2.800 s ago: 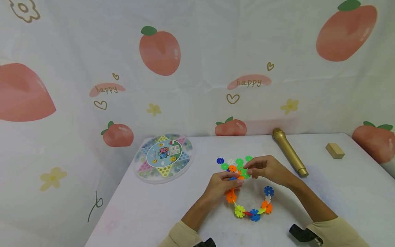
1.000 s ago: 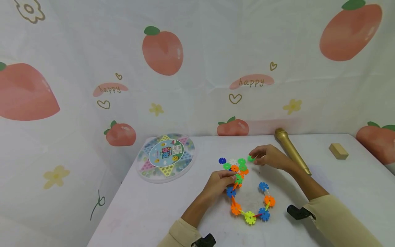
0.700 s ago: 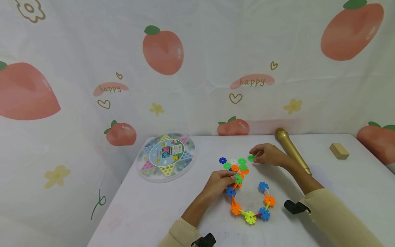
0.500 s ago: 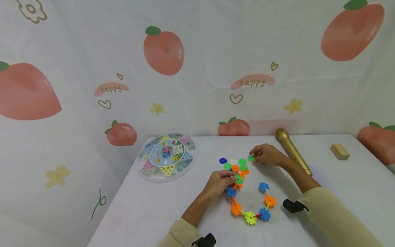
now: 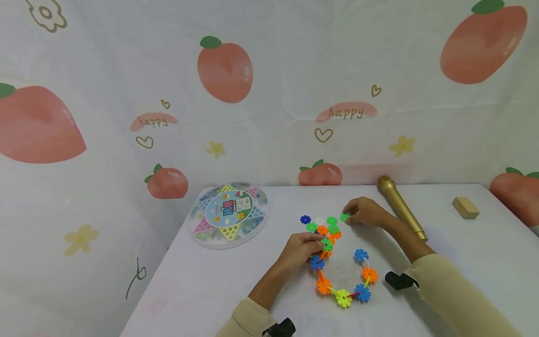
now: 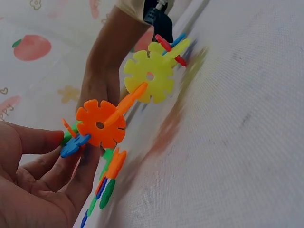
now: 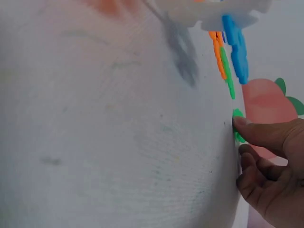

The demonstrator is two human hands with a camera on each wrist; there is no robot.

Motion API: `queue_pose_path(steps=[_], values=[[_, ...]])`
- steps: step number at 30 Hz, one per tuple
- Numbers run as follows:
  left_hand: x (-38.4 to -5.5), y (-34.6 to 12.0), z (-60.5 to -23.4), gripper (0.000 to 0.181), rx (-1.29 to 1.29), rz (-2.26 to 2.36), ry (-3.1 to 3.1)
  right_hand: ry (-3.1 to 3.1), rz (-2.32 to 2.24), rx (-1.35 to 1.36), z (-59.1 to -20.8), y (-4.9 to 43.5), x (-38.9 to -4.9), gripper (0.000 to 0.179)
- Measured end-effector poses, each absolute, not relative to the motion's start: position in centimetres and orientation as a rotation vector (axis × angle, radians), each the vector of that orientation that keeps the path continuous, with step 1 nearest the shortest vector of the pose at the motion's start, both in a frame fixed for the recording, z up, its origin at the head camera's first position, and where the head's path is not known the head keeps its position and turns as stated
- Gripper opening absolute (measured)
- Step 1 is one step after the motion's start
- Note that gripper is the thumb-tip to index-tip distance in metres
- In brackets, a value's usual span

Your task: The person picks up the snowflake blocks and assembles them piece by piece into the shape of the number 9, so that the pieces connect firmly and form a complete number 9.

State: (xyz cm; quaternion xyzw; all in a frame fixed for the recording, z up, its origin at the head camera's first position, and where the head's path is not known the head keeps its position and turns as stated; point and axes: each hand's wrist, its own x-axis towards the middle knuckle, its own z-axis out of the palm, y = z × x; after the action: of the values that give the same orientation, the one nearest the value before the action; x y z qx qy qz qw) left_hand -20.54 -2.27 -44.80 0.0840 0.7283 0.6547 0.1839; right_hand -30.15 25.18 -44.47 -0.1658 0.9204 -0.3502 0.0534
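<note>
A curved chain of notched plastic snowflake discs (image 5: 343, 298) in yellow, orange, blue and other colours lies across the table's middle. My left hand (image 5: 301, 250) pinches the chain's far left end, where a green disc (image 5: 326, 245) stands at the fingertips. In the left wrist view, thumb and fingers close around that green disc and a blue disc (image 6: 75, 145), partly covering both. My right hand (image 5: 365, 212), farther back, holds a separate green disc (image 5: 344, 217) at its edge between thumb and fingers. This green disc (image 7: 238, 125) also shows under the thumb in the right wrist view.
Loose discs (image 5: 331, 221) in green, white, blue and orange lie just beyond my left hand. A round clear game box (image 5: 229, 234) stands back left. A gold microphone (image 5: 402, 208) lies beyond my right forearm, with a yellowish block (image 5: 465, 208) farther right. A patterned cloth hangs behind.
My right hand has moved from beside my left hand back and right to the lone green disc, and its fingers now close on it. My left hand keeps hold of the chain, which has shifted slightly.
</note>
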Motion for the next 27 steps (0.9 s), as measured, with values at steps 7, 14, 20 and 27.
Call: queue_pose_path(steps=[7, 14, 20, 27], values=[[-20.7, -2.2, -44.8, 0.027, 0.248, 1.788, 2.092, 2.827, -1.092, -0.456, -44.3, 25.5, -29.1, 0.021], [-21.0, -2.3, -45.0, 0.027, 0.255, 1.800, 2.045, 2.773, -1.144, -0.504, -43.5, 25.2, -27.1, 0.012], [-21.1, -2.3, -45.1, 0.028, 0.254, 1.809, 2.046, 2.667, -1.263, -0.549, -42.8, 24.2, -25.2, 0.010], [-21.1, -2.5, -45.2, 0.027, 0.271, 1.806, 2.049, 2.636, -1.292, -0.609, -42.4, 23.4, -23.3, 0.011]])
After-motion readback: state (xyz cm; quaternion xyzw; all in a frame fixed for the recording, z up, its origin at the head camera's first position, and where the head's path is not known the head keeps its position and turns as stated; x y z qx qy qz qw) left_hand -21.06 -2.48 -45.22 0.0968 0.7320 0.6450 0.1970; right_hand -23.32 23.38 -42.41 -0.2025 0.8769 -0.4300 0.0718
